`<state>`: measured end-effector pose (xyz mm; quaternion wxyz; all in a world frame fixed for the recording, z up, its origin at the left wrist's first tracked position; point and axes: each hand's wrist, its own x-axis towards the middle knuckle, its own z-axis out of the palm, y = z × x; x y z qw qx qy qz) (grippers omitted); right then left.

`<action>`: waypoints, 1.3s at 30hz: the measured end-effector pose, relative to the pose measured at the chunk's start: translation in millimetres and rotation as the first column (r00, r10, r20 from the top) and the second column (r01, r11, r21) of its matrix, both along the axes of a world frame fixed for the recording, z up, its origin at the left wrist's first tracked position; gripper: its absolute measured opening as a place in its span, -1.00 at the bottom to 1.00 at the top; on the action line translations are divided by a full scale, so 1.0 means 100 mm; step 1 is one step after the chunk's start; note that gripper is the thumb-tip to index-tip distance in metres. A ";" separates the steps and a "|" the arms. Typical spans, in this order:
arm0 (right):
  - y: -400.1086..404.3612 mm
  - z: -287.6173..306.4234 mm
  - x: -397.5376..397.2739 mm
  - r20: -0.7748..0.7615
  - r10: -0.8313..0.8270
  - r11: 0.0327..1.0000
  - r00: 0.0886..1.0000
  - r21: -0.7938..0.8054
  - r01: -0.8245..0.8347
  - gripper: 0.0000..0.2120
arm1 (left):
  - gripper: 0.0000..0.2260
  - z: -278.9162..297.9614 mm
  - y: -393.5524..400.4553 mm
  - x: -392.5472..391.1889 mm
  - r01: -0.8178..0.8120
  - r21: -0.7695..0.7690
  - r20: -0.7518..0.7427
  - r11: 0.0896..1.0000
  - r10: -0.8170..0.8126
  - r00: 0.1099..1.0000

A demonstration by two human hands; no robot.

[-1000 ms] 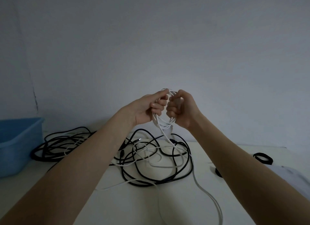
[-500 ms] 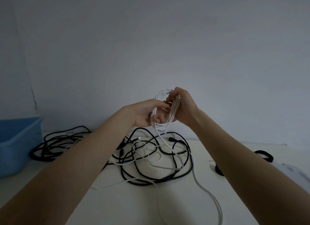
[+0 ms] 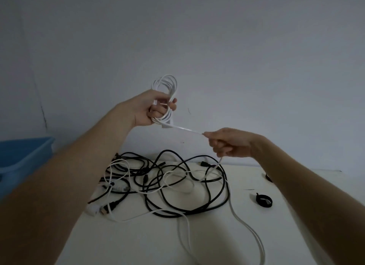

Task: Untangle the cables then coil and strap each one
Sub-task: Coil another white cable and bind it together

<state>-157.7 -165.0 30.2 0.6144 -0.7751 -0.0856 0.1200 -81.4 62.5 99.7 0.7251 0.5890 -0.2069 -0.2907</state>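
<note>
The left hand grips a coil of white cable raised above the desk; the right hand pinches the same cable's taut run, which drops to the pale desk. Tangled black cables lie mid-desk near the back edge. A black strap rests toward the right edge, a blue bin at the left, under a plain grey wall.

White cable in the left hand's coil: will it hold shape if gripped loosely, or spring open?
Probably springy: the white cable loops fan apart above the left hand. It looks limp and light, since past the right hand it sags straight to the table. It is likely to snag in the black cables.
</note>
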 end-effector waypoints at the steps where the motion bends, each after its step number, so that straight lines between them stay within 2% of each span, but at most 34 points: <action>1: -0.05 0.04 0.02 0.023 -0.102 0.995 0.995 -0.018 0.102 -0.65 | -0.76 0.07 0.05 0.00 0.006 0.034 0.026 0.999 -0.006 1.000; 3: 0.01 0.16 0.12 0.077 -0.315 0.948 0.946 -0.019 0.318 -0.61 | -0.77 0.19 0.13 -0.04 0.009 0.122 0.038 0.992 -0.014 0.999; 5: 0.17 0.32 0.25 0.188 -0.459 0.864 0.868 -0.134 0.486 -0.61 | -0.79 0.24 0.14 -0.10 0.021 0.248 0.038 0.968 -0.032 0.999; 6: 0.29 0.41 0.31 0.244 -0.474 0.832 0.846 -0.191 0.521 -0.60 | -0.79 0.23 0.11 -0.12 0.034 0.315 0.044 0.948 -0.051 0.998; 8: 0.49 0.56 0.39 0.280 -0.473 0.832 0.835 -0.169 0.528 -0.62 | -0.78 0.15 0.00 -0.14 0.070 0.390 0.034 0.918 -0.090 0.995; 10: 0.61 0.64 0.41 0.205 -0.482 0.866 0.852 -0.032 0.498 -0.65 | -0.77 0.04 -0.10 -0.13 0.073 0.378 0.003 0.923 -0.080 0.997; 12: 0.64 0.63 0.35 0.080 -0.452 0.883 0.888 0.183 0.433 -0.67 | -0.76 -0.04 -0.15 -0.08 0.041 0.329 -0.031 0.943 -0.033 0.999; 15: 0.51 0.58 0.30 -0.022 -0.487 0.778 0.873 0.444 0.445 -0.70 | -0.74 -0.13 -0.20 -0.04 0.019 0.314 -0.068 0.949 0.002 0.998; 18: 0.41 0.60 0.22 -0.068 -0.527 0.675 0.847 0.572 0.466 -0.76 | -0.73 -0.19 -0.27 -0.08 0.018 0.326 -0.071 0.945 0.006 0.997; 20: 0.40 0.63 0.16 -0.034 -0.536 0.702 0.843 0.536 0.468 -0.80 | -0.77 -0.20 -0.33 -0.11 0.002 0.335 -0.031 0.942 0.009 0.999; 23: 0.43 0.65 0.06 0.064 -0.538 0.797 0.840 0.364 0.482 -0.89 | -0.82 -0.21 -0.39 -0.15 -0.029 0.352 0.021 0.936 0.023 1.000; 25: 0.45 0.65 0.01 0.095 -0.533 0.822 0.841 0.292 0.488 -0.84 | -0.83 -0.23 -0.41 -0.16 -0.044 0.370 0.035 0.928 0.033 0.999; 29: 0.44 0.60 -0.03 0.147 -0.522 0.842 0.840 0.249 0.479 -0.72 | -0.79 -0.31 -0.46 -0.17 -0.082 0.444 0.113 0.892 0.035 0.993; 32: 0.41 0.60 -0.08 0.173 -0.552 0.831 0.816 0.200 0.520 -0.72 | -0.81 -0.32 -0.53 -0.26 -0.124 0.432 0.155 0.893 0.062 0.986; 36: 0.32 0.55 -0.04 0.142 -0.651 0.755 0.745 0.220 0.618 -0.68 | -0.77 -0.30 -0.59 -0.37 -0.140 0.442 0.229 0.886 0.040 0.973; 39: 0.27 0.50 -0.01 0.094 -0.686 0.713 0.721 0.281 0.642 -0.65 | -0.79 -0.35 -0.63 -0.29 -0.256 0.489 0.367 0.834 0.069 0.927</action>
